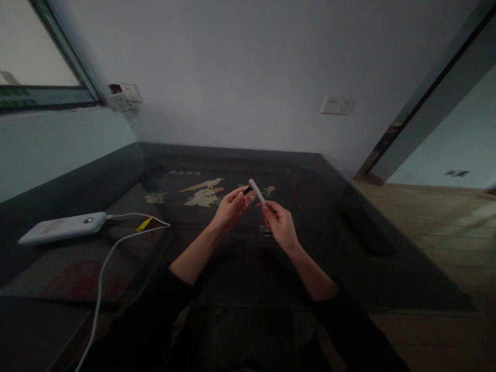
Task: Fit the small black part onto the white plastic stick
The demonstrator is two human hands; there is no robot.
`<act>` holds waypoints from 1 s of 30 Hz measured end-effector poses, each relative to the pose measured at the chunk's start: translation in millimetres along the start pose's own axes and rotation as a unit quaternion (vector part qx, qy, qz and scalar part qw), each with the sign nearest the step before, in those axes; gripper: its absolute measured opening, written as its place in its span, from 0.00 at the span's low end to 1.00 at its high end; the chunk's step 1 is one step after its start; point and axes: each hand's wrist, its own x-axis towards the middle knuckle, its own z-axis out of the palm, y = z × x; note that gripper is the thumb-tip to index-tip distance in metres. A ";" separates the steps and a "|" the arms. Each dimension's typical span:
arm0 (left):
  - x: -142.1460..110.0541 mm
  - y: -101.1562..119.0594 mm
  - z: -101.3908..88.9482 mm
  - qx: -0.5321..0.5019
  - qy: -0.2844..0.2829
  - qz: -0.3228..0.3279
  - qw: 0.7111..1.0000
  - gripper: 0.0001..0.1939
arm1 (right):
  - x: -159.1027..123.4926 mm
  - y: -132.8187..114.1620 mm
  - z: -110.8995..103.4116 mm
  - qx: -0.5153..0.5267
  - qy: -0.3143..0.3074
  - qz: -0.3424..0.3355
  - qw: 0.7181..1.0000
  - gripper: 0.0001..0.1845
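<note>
My left hand [232, 206] is closed around a small black object [247, 190] with a light, shiny part; its kind is too small to make out. Between the thumb and fingers of my right hand [281, 223] is a slim pale stick [257, 191] with a rounded end, tilted up to the left. The stick's upper end is close to the black object; whether they touch I cannot tell. Just below my right hand, partly covered by it, lies a small dark item with shiny lines [266, 233] on the table.
The dark, glossy table [232, 268] bears a bird-and-flower picture [203, 194]. At left lies a white power bank-like device [64, 228] with a white cable [101, 279] and yellow tag [144, 223]. A flat dark object [368, 231] is at right. Sockets [338, 105] sit on the back wall.
</note>
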 end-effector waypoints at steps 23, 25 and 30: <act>0.7 -3.0 -0.1 -0.003 -0.003 -0.006 1.000 0.28 | -1.9 -3.8 2.9 0.031 -0.048 0.017 0.998 0.19; 0.5 -3.6 -0.5 0.003 -0.006 0.001 1.000 0.27 | -0.3 -1.5 1.5 0.013 -0.034 0.010 0.999 0.19; 1.1 -6.3 -3.5 0.012 0.004 0.013 1.000 0.26 | 2.3 4.5 -1.9 -0.026 0.011 -0.014 1.000 0.18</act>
